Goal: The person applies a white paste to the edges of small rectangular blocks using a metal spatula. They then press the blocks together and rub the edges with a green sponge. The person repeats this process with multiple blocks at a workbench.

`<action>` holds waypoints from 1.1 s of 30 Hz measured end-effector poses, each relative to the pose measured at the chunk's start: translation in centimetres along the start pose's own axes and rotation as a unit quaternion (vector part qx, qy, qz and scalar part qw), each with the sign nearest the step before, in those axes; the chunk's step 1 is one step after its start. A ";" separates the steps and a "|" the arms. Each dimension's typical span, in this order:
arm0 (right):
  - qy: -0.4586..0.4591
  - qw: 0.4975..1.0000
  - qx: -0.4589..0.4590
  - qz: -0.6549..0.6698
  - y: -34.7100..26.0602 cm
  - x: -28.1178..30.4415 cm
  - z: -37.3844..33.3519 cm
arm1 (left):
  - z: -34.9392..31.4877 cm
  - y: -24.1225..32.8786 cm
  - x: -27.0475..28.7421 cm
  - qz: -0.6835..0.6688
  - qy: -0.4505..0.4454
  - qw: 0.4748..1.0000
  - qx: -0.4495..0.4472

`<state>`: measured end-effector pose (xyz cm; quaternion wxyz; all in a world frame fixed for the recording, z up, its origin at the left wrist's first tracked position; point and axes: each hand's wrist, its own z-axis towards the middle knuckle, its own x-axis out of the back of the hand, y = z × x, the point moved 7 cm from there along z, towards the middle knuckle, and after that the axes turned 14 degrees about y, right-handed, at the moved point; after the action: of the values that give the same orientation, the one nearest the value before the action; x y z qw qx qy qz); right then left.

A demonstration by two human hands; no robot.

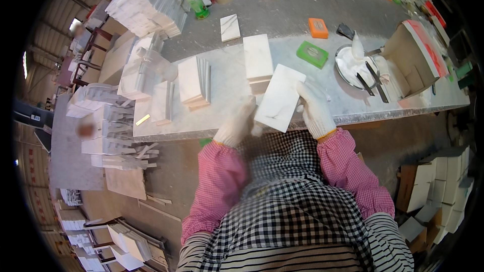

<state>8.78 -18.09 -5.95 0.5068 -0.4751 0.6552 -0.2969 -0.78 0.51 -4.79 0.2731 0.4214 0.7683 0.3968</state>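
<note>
A white marble tile (280, 98) with faint grey veining is held tilted over the table's front edge. My right hand (315, 111), in a white knit glove, is closed on its right edge. Beside the tile's left edge is my gloved left hand (238, 123), smeared by motion; whether it touches the tile I cannot tell. Just beyond stands a stack of white tiles (257, 55). To its left are a leaning row of tiles (193, 80) and a smaller group of tiles (161, 102).
On the stone-topped table (222, 75) lie a single tile (230, 27), a green box (312, 54) and an orange box (318, 28). Rightward stand a metal bowl (343, 73) of white paste with tools and an open carton (413, 60). A green bottle (195, 1) is far left.
</note>
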 end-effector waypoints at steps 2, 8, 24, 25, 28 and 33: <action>-0.003 1.000 -0.007 0.014 0.6 0.2 0.2 | 0.8 -0.7 0.2 0.025 -0.041 0.999 0.007; -0.025 0.999 -0.032 0.011 1.7 -0.1 0.3 | -0.2 0.8 -1.0 0.006 0.027 0.999 -0.029; -0.053 0.994 0.035 -0.091 -0.4 -1.1 -0.6 | 1.3 -0.3 -0.8 -0.049 -0.048 0.994 -0.085; -0.052 0.994 0.039 -0.092 -0.4 -1.2 -0.5 | 1.5 -0.2 -0.7 -0.047 -0.063 0.991 -0.108; -0.047 0.992 0.051 -0.102 -0.9 -1.4 -0.2 | 1.0 -0.3 -0.9 -0.043 -0.046 0.993 -0.100; -0.036 0.986 0.099 -0.129 -2.2 -2.8 2.2 | 0.2 -0.1 -0.7 0.014 -0.063 0.998 -0.008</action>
<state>11.70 -16.17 -3.65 0.5320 -0.5132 0.5372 -0.4063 -0.33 -0.05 -4.92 0.3186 0.4545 0.7404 0.3790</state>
